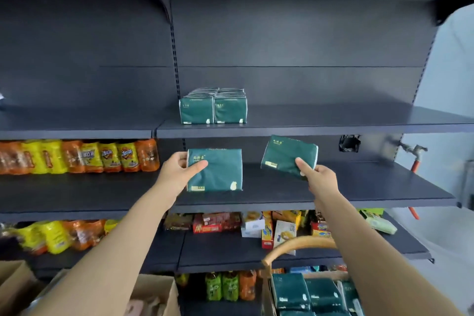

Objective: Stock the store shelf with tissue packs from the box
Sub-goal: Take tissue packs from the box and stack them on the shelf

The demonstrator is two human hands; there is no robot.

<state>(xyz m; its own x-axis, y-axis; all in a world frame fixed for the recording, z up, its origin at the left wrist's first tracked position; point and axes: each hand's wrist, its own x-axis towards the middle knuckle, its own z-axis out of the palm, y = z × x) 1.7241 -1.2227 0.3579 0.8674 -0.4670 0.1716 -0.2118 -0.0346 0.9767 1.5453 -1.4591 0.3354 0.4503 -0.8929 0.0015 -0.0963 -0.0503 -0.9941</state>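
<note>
Head view. I read left grip closed round left edge of first tissue pack, thumb across front. Pack upright over middle shelf; cannot tell if base touches.

Right grip pinches lower right corner of second tissue pack. Pack tilted, just below front edge of upper shelf.

Stocked packs in two rows at left end of upper shelf, near front edge.

Spare packs stand in box, bottom right.

Drink bottles on neighbouring shelf, left.
</note>
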